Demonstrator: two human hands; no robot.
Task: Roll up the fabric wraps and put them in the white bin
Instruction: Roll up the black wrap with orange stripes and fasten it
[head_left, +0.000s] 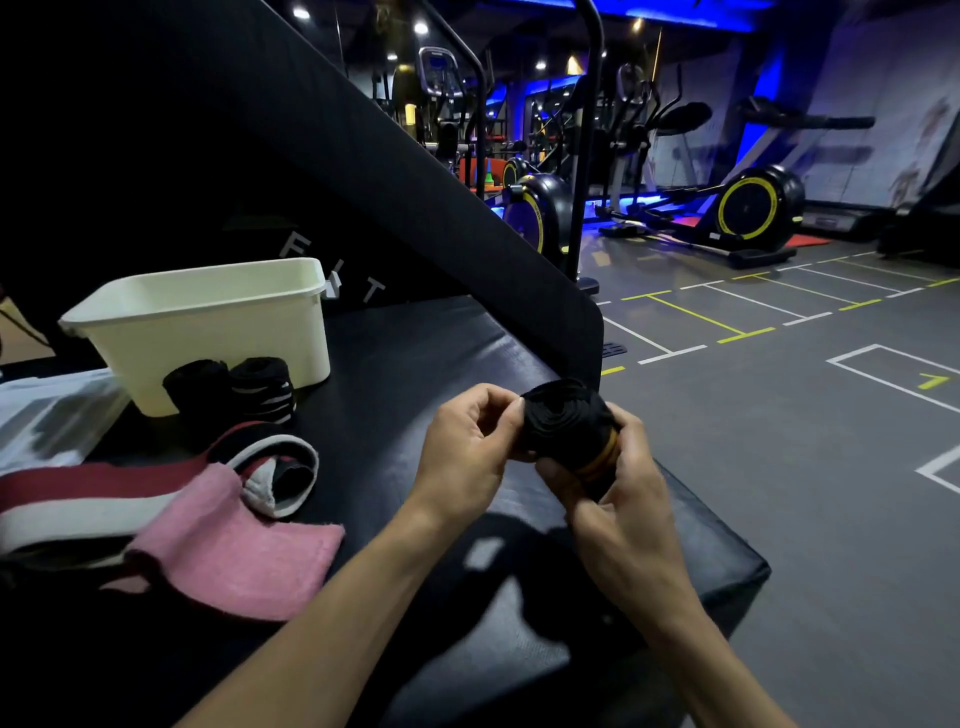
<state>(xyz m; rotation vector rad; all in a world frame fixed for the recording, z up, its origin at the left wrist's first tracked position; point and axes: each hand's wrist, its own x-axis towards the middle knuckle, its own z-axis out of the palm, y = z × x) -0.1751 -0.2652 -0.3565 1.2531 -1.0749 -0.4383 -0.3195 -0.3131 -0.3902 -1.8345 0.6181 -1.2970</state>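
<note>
Wraps in hand: one black wrap, right of centre in the frame, looked pretty much rolled into a fat bundle, held up over the black padded surface
Left hand: grip was curled in, fingertips pinching the roll's left edge
Right hand: grip wrapped round the roll from below and the right, fingers closed on it
White bin: sat upper left; couldn't see down into it, so no idea if anything was in there
Already rolled, I'd guess: two dark rolls stood right against the bin's front, outside it
Still loose: a red, white and black wrap and a pink one lay flat at lower left
Progress: roughly halfway, and binning apparently not done yet
</note>
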